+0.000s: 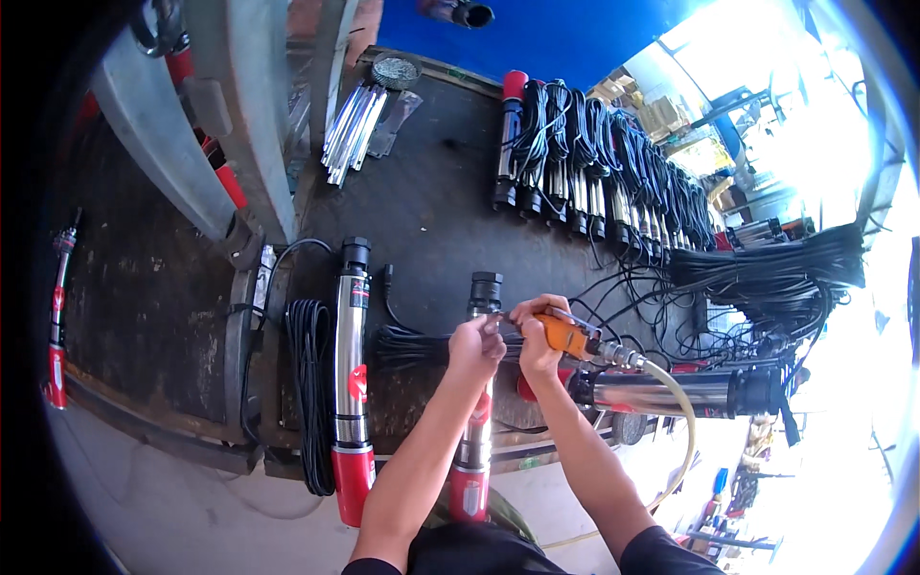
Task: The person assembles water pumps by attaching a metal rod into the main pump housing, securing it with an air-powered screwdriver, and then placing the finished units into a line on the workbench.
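Head view: the middle pump [476, 443] overhangs the bench edge [522, 450], bare benchtop [431, 206] beyond, cable bundle [410, 348] crowding its left, left hand [476, 348] closed over it, contents hidden, right hand [540, 335] gripping an orange tool [565, 335].

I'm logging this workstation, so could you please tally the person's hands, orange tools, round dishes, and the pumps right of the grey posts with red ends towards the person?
Hands: 2
Orange tool: 1
Pumps: 2
Round dish: 1
Total: 6
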`<action>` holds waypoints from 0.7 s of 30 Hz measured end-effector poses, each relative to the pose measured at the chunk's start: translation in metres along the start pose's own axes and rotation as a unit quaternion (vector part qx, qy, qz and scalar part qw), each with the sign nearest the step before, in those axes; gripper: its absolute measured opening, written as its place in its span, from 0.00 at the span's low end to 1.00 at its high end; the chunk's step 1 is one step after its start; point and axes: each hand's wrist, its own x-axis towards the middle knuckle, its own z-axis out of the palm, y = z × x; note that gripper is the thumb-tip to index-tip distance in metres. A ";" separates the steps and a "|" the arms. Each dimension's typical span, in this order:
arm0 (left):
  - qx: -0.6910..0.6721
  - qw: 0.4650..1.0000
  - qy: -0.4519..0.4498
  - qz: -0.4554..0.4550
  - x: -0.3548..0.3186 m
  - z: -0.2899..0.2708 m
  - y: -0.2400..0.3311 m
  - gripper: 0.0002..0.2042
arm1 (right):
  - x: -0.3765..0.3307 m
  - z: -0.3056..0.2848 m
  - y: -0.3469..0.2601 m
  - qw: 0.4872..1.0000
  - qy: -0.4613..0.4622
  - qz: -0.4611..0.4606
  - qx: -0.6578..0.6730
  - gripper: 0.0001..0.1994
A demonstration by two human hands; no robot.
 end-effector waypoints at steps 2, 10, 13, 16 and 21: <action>-0.014 0.999 -0.035 -0.007 0.003 -0.004 0.001 0.11 | 0.003 0.000 0.002 1.000 0.004 0.003 0.018 0.10; 0.024 0.975 0.095 0.199 -0.036 0.000 -0.014 0.14 | 0.010 -0.002 0.013 1.000 -0.003 0.008 0.014 0.08; -0.011 0.970 0.101 0.219 -0.028 -0.019 -0.007 0.14 | 0.015 0.001 0.019 1.000 0.006 0.009 0.008 0.07; 0.023 0.969 0.109 0.221 -0.031 -0.022 -0.002 0.09 | 0.020 0.007 0.023 1.000 0.007 0.016 0.009 0.07; 0.072 0.959 0.112 0.249 -0.034 -0.023 0.000 0.06 | 0.022 0.010 0.035 1.000 -0.009 -0.006 -0.024 0.09</action>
